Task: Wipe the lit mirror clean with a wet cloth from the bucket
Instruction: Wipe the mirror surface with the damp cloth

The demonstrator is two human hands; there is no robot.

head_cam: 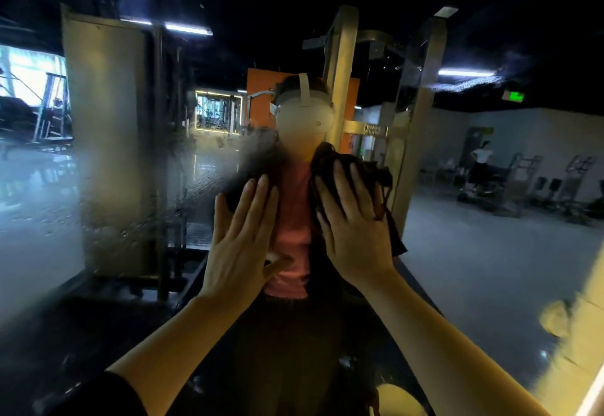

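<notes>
- Head view, looking straight at a large mirror (490, 252) that fills nearly the whole picture; it reflects a dim gym with machines and ceiling strip lights. A bright lit strip runs along the mirror's lower right edge.
- The right hand (354, 219) presses a dark cloth (376, 174) flat against the glass near the centre, just right of the person's own reflection. The fingers are spread and nearly straight on top of the cloth, so it is pinned by the palm and not clenched. A loose corner of cloth hangs below and to the right of the hand.
- The left hand (243, 236) lies just beside it, to the left, fingers straight and together, held flat at or against the glass. It holds nothing.
- The glass left of the hands looks streaked and beaded with water; the glass to the right looks clearer.
- Judged from this, the cloth is soft, limp and light, and probably heavy with water, so it would bunch or slide unless held under a flat palm with even pressure.
- The mirror is rigid, smooth and slippery when wet, and breakable; it likely calls for broad, steady pressure, not a hard push at one spot.
- The bucket is not in view.
</notes>
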